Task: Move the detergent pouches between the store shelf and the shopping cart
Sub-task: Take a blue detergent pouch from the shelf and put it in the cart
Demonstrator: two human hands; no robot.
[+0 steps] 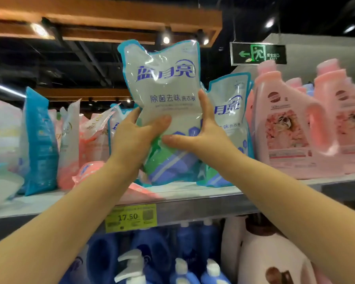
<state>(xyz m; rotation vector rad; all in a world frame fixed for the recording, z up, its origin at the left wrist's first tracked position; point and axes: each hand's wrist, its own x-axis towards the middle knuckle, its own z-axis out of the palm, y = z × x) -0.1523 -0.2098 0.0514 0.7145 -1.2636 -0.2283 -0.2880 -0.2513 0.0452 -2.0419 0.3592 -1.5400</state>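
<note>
A white detergent pouch (162,83) with teal edges and blue lettering stands upright over the top shelf (193,199), its base at the shelf surface. My left hand (133,136) grips its left side with the thumb across the front. My right hand (201,130) holds its right side, fingers up along the edge. A second pouch of the same kind (232,111) stands just behind it to the right. More pouches, blue (40,140) and pink (90,140), lean on the shelf to the left. No shopping cart is in view.
Pink detergent jugs (285,124) fill the shelf's right end. A yellow 17.50 price tag (131,217) hangs on the shelf lip. Blue bottles (152,259) and a white jug (275,261) sit on the shelf below. A green exit sign (258,53) hangs above.
</note>
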